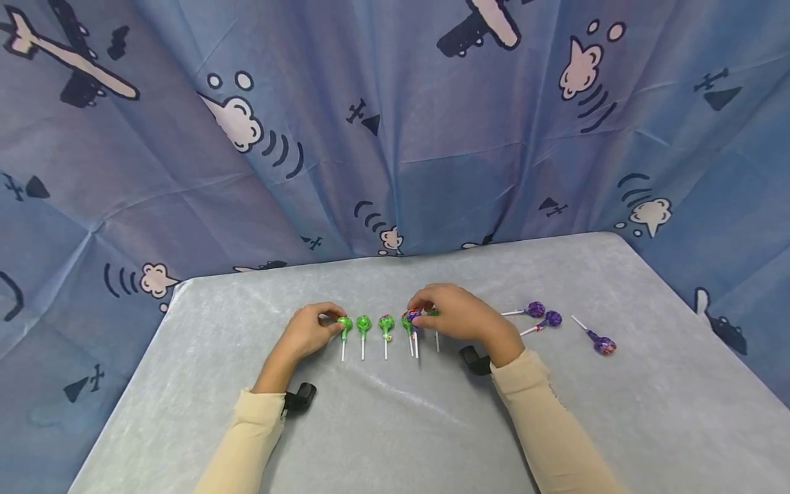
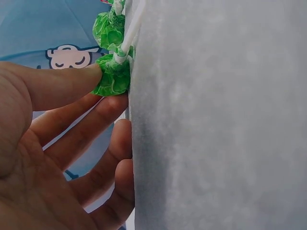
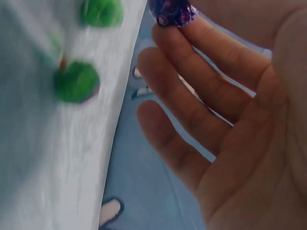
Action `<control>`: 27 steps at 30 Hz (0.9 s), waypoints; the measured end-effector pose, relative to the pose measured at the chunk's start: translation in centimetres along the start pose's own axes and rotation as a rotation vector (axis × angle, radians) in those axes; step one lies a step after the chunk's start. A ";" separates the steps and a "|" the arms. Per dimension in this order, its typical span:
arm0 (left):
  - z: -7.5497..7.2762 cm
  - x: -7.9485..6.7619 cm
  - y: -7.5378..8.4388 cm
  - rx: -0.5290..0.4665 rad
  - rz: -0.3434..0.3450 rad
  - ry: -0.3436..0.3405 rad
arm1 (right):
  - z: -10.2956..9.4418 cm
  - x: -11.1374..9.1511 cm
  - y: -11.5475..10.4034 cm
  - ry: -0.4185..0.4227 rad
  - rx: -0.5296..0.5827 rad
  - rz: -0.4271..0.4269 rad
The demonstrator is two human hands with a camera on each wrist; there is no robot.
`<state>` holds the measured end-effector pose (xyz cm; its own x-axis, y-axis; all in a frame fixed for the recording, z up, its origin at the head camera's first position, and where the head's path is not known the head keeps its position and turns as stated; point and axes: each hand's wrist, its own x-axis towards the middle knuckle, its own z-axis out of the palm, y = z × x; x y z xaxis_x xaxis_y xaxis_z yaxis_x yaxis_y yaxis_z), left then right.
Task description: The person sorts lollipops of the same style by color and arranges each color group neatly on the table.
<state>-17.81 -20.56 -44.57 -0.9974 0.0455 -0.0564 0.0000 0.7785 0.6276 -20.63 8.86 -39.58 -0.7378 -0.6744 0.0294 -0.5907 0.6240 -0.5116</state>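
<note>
My left hand (image 1: 311,331) is at the left end of a row of green-wrapped lollipops. Its thumb and fingers pinch the round head of the leftmost green lollipop (image 2: 112,79), whose white stick points toward me in the head view. In my right hand (image 1: 459,314), thumb and fingertips grip a purple-wrapped lollipop (image 1: 414,317) by its head, stick downward. It overlaps one green lollipop (image 1: 406,324) of the row. Between the hands lie two more green lollipops, the nearer to my left hand (image 1: 363,322) and a middle one (image 1: 386,322). Another green lollipop (image 1: 437,341) is partly hidden by my right hand.
Right of my right arm lie three purple lollipops: an upper one (image 1: 535,309), one just below it (image 1: 553,318), and one farther right (image 1: 605,345). A pale cloth covers the table (image 1: 382,425). Behind its back edge hangs a blue printed curtain (image 1: 345,171).
</note>
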 end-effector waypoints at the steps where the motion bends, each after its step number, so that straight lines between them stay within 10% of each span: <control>1: 0.0 0.0 0.0 0.000 -0.001 0.000 | 0.2 0.2 -0.4 -0.005 0.003 -0.004; 27: -0.1 0.0 0.0 -0.011 0.022 0.001 | 6.3 3.9 -6.3 -0.033 -0.004 -0.070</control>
<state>-17.80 -20.58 -44.48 -0.9972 0.0618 -0.0413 0.0214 0.7706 0.6369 -17.71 -0.15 -41.65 -0.6833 -0.7292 0.0369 -0.6421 0.5761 -0.5058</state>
